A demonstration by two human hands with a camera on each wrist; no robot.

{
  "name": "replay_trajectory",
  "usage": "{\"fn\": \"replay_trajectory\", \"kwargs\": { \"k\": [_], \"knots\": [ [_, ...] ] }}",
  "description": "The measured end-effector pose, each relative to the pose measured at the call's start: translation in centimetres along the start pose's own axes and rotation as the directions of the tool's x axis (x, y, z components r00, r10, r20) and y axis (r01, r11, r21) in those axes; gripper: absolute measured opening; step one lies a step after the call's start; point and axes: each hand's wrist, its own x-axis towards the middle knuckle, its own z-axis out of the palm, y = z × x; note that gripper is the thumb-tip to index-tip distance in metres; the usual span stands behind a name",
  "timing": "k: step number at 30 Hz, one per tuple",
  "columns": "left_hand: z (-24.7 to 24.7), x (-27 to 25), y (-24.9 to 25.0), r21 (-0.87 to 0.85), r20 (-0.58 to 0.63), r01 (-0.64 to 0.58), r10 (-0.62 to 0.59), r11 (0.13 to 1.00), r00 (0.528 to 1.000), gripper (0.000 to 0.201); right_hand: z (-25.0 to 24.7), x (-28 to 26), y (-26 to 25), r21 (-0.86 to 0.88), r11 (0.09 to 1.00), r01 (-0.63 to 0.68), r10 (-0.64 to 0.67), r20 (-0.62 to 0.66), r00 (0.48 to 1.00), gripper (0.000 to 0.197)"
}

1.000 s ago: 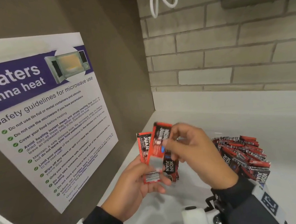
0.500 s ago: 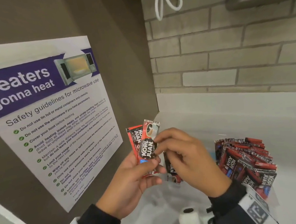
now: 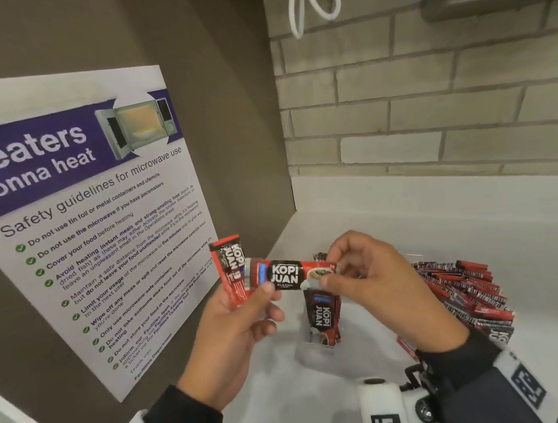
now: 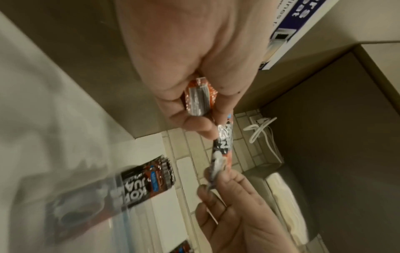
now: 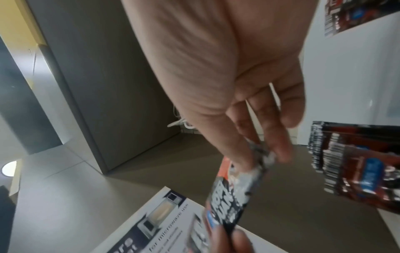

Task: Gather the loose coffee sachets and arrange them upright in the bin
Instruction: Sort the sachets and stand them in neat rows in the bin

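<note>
Head view: white counter (image 3: 478, 224) in a corner, microwave poster (image 3: 81, 214) on the left wall. Big heap of sachets (image 3: 468, 291) lies at right. Clear bin (image 3: 314, 352) sits below the hands, a few upright sachets (image 3: 322, 313) inside. Left hand (image 3: 230, 347) pinches a standing sachet (image 3: 230, 271) and the near end of a level sachet (image 3: 291, 274). Right hand (image 3: 382, 290) pinches its far end between thumb and fingertips. Judgement: sachets look light, thin, glossy, likely slippery and floppy; best taken by the flat crimped end seals, not the soft middle.
</note>
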Motion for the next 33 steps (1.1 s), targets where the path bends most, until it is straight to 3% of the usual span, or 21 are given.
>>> {"fn": "replay_trajectory", "kwargs": {
  "k": [2,4,8,13,16,20,27,30,33],
  "knots": [
    [0.0,0.5,0.3,0.111,-0.031,-0.075,0.079,0.991,0.996,0.01,0.3,0.0,0.3,-0.133,0.991,-0.029,0.04,0.081,0.996,0.015],
    [0.1,1.0,0.5,0.337,-0.008,-0.144,0.156,0.93,0.988,0.006,0.5,-0.1,0.8,-0.314,0.949,-0.025,0.068,0.127,0.99,0.014],
    [-0.1,2.1,0.3,0.715,0.141,-0.207,0.151,0.668,0.978,0.016,-0.6,0.1,1.7,-0.419,0.904,-0.079,0.112,0.056,0.992,0.01],
    [0.3,3.5,-1.0,0.874,0.256,-0.254,0.053,0.415,0.965,0.02,-1.6,0.3,2.6,-0.422,0.892,-0.163,0.175,-0.009,0.984,0.014],
    [0.7,4.3,-1.8,0.895,0.257,-0.25,0.029,0.37,0.966,0.022,-0.7,0.3,3.5,-0.369,0.889,-0.272,0.313,0.057,0.948,0.033],
    [0.9,4.8,-2.8,0.886,0.221,-0.215,0.035,0.411,0.975,0.011,0.6,0.3,4.0,-0.306,0.911,-0.277,0.332,0.146,0.932,0.048],
    [0.3,4.4,-3.0,0.796,0.12,-0.14,0.074,0.589,0.99,0.03,0.6,0.4,4.3,-0.316,0.91,-0.27,0.339,0.187,0.922,0.049],
    [0.3,3.4,-2.5,0.668,0.089,-0.087,0.037,0.739,0.995,0.018,0.1,0.5,4.2,-0.357,0.898,-0.256,0.323,0.14,0.936,0.042],
    [0.4,2.5,-1.8,0.325,0.12,0.085,-0.13,0.942,0.984,0.01,0.0,0.7,3.8,-0.29,0.936,-0.197,0.208,0.01,0.978,0.027]
  ]
}}
